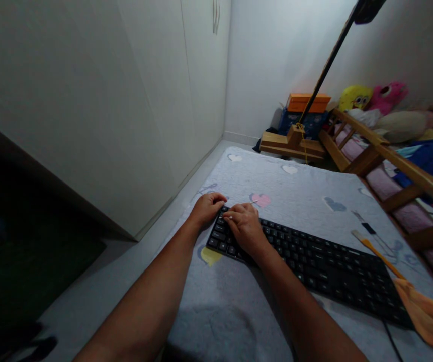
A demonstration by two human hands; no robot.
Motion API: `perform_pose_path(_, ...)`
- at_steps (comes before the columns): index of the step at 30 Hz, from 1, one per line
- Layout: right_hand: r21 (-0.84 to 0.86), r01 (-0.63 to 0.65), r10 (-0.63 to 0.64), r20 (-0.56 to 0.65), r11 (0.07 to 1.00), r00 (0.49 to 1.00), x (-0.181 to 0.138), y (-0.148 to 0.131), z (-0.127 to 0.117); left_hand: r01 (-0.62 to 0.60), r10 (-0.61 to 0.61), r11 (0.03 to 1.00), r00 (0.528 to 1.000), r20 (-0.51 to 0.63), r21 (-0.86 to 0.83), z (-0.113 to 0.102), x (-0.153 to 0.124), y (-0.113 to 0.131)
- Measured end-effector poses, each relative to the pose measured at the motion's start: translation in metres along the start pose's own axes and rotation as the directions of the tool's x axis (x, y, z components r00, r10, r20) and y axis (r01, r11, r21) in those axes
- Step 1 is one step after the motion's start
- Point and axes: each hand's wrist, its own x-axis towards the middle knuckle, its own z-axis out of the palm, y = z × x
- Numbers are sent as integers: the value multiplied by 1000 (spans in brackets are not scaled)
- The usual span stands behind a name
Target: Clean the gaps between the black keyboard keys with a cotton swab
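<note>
Working between a tall pale cabinet (pixel 133 95) on my left and a wooden bed rail (pixel 416 167) on my right. Counter (pixel 227 286) with heart-print cover in front of me. Black keyboard (pixel 314 261) lies flat on it, slanting from near my hands toward the lower right; cord (pixel 392 342) leaves its near edge at that end. Probably light, stiff plastic, likely to slide on the soft cover if pushed. Best hold: the outer frame at a corner or short end, off the keys. Keys likely sturdy, but they'd give under pressure.

Orange cloth (pixel 420 314), crumpled, by the keyboard's right end; soft, grab anywhere. Brush (pixel 376 253) with orange handle just beyond; hold by handle. Small tool (pixel 369 229) with dark grip past that, too blurred to name.

Left fingers (pixel 216 196) bunched, thumb near index, at the keyboard's far left corner; can't tell if they pinch it. Right fingers (pixel 235 212) together, clamped on a thin white stick (pixel 253 202) over the left-end keys. Stick looks very light, would bend or snap easily; pinch near the middle, gently.
</note>
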Motion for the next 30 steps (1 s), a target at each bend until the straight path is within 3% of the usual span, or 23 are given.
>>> perform_pose_path(14, -5, -9, 10, 45, 1000, 999, -1, -8, -3, -2, 2, 1000, 1000, -8, -9, 1, -1, -1)
perform_pose_path(24, 32, 54, -55, 46, 998, 997, -3, -8, -3, -4, 3, 1000, 1000, -4, -18, 1, 0, -1)
perform_pose_path(30, 20, 10, -10, 29, 1000, 1000, -3, -9, -2, 8, -8, 1000, 1000, -5, -13, 1, -2, 3)
